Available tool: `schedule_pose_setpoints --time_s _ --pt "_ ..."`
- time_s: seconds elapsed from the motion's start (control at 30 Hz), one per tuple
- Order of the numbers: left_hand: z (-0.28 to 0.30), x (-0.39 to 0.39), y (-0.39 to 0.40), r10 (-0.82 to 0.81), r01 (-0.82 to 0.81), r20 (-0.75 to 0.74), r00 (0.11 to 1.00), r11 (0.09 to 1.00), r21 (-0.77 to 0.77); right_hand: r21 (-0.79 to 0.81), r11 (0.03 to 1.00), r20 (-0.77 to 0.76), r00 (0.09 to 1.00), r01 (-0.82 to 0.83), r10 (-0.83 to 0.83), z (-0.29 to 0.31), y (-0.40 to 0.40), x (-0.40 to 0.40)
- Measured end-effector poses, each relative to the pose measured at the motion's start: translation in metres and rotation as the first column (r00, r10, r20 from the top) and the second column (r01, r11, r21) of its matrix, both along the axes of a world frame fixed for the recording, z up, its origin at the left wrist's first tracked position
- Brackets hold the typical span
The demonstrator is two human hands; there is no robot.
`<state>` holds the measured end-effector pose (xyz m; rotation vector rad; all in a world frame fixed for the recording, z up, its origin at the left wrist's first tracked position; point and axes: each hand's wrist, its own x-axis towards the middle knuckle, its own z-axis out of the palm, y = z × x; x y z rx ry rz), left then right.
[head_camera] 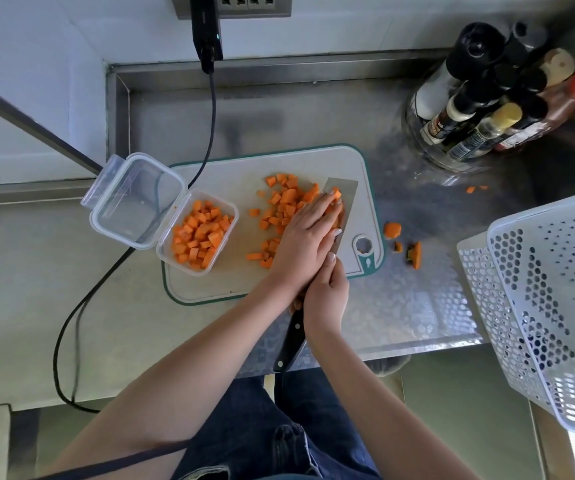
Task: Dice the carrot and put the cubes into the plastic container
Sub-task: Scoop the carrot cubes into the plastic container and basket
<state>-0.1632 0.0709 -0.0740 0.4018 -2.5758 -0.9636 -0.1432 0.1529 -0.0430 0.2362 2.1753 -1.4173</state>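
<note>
Carrot cubes (281, 206) on cutting board (230, 271), some in plastic container (199, 233).
Left hand (308, 233) flat, fingers straight, on cubes against cleaver blade (345, 199); right hand (326, 292) grips the handle.

I see a clear glossy plastic container (199, 233) with its hinged lid open, on a matt, smooth plastic cutting board (234, 174). The knife (343, 202) has a brushed metal blade and a glossy black handle. The counter (400, 306) is patterned shiny metal; the perforated basket (549, 299) is white plastic.
</note>
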Motion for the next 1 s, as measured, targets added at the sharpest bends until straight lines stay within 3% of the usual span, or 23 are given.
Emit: schedule_pose_setpoints --time_s 0.17,0.53,0.83,1.0 --pt "0.026 0.015 -0.003 0.088 -0.087 -0.114 0.99 0.996 0.01 -0.12 0.991 0.0 0.998 -0.059 0.059 0.02 0.001 0.009" --pt "0.045 0.098 -0.075 0.306 -0.312 -0.074 0.949 0.946 -0.087 -0.227 0.932 0.06 0.951 -0.282 0.302 0.028 -0.069 0.07" --pt "0.029 0.11 -0.096 0.328 -0.33 -0.043 0.944 0.943 -0.039 -0.234 0.932 0.127 0.941 -0.279 0.313 0.025 -0.08 0.081" --pt "0.032 0.107 -0.098 0.28 -0.282 -0.034 0.96 0.952 -0.119 -0.238 0.938 0.174 0.94 -0.25 0.295 0.022 -0.079 0.081"
